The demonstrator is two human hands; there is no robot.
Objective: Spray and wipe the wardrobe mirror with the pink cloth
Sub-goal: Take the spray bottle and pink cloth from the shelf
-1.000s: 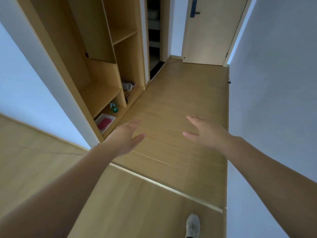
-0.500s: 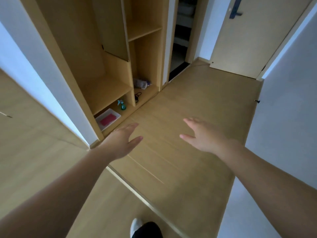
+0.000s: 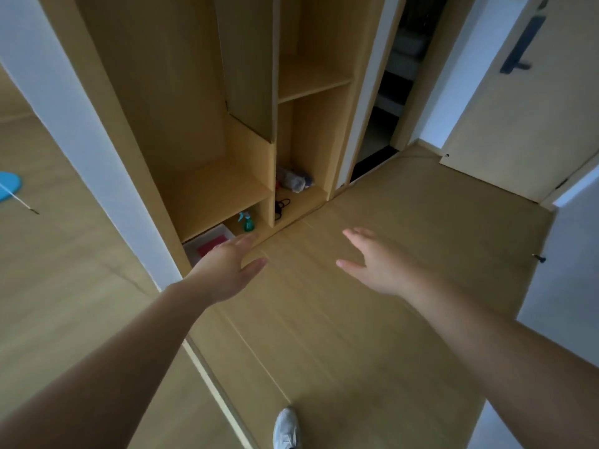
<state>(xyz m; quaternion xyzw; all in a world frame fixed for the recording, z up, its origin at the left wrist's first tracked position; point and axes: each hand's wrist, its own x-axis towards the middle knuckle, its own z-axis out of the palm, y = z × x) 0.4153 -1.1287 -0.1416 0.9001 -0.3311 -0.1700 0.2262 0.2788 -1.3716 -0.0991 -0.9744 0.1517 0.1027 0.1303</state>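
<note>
Far out to the left of the left hand (image 3: 227,270), lying on the floor (image 3: 356,335): a blue disc (image 3: 8,185) with a thin white stick across it; closer in, a white wall edge (image 3: 81,131) beside the open wooden wardrobe (image 3: 194,92).

Just past the left fingertips, on the wardrobe's lowest level: a white tray (image 3: 207,236) holding the pink cloth (image 3: 207,249), the cloth's right end hidden behind the fingers; no contact between hand and cloth to be made out.

Left hand stretched forward, palm down, fingers straight and together, thumb spread aside, holding nothing.

Just beyond and slightly right of that hand: a green spray bottle (image 3: 248,222) standing upright in the same low compartment as the tray, apart from it.

Further right, in the next compartment: a black cable (image 3: 282,205) and a greyish bundle (image 3: 293,181), too blurred to name.

Below and between both hands: a white shoe (image 3: 286,429) on the floor.

Right hand (image 3: 379,264) held out level with the left, well apart from it, fingers straight, thumb out, grasping nothing.

Far beyond the right hand: a pale door (image 3: 518,140) with a dark handle (image 3: 518,53).
</note>
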